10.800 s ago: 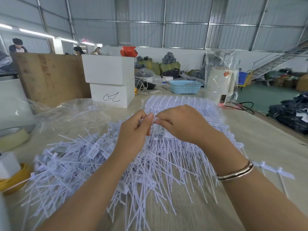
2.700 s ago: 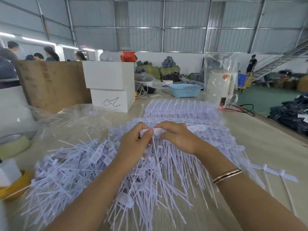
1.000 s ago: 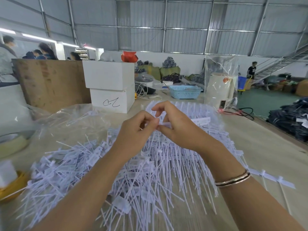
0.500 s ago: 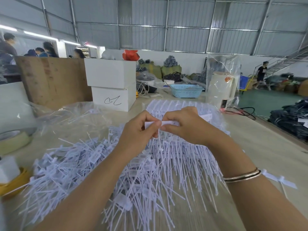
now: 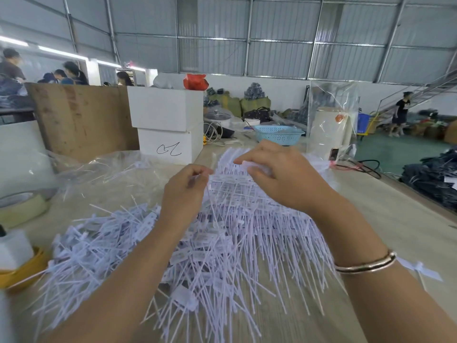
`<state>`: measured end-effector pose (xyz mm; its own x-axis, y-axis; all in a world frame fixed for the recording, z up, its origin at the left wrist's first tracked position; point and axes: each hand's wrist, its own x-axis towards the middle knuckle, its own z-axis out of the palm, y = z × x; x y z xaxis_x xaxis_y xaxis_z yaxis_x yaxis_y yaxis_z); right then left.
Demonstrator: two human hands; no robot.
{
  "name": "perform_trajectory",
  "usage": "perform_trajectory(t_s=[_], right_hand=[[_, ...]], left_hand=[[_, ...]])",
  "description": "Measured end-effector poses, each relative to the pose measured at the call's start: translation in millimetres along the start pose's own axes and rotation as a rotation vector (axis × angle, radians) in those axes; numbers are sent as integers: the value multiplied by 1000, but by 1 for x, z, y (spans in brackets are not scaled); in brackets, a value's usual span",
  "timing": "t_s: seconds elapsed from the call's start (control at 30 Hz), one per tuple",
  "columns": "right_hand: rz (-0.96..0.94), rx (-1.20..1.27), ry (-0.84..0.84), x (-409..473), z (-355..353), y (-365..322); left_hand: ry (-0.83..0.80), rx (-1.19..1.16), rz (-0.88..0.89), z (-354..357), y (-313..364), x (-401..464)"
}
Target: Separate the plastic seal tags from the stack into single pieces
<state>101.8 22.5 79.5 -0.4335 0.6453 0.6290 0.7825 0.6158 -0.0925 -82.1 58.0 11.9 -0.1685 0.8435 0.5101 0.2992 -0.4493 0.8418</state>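
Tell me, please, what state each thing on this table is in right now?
left hand: pinching a single seal tag, its tail hanging down.
right hand: gripping a strip of joined tags.
loose tags: scattered in a heap.
stacked tags: in connected rows.
plastic bag: crumpled, lying open.
white boxes: closed, stacked.

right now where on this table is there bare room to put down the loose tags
Bare wood runs along the right, between the stacked seal tags and the table edge, past the right hand. A smaller patch lies near the front edge. The left is crowded: loose tag pile, plastic bag, tape roll.
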Motion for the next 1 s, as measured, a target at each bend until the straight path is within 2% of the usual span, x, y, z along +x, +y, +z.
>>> perform_trajectory(t_s=[0.1,0.17,0.27,0.33,0.43,0.57,0.63,0.83,1.0], right_hand=[[34,1,-173,-1,6,-3],[43,73,-240,-1,12,-5],[21,167,-245,0,16,-5],[14,216,-220,0,16,-7],[42,205,-170,-1,11,-9],[74,-164,-53,0,-2,-3],[101,-250,-39,1,-4,-3],[111,-94,-1,1,0,-5],[197,188,-162,-2,11,2]], left_hand=[[-25,351,116,2,-8,-3],[-31,421,207,1,-9,-6],[-165,23,278,1,4,-15],[-235,-130,257,4,12,-19],[-172,-114,292,11,16,-21],[-127,-221,295,11,20,-17],[-108,-268,274,10,23,-15],[-240,-236,201,12,40,-11],[-301,-345,-53,12,32,-15]])
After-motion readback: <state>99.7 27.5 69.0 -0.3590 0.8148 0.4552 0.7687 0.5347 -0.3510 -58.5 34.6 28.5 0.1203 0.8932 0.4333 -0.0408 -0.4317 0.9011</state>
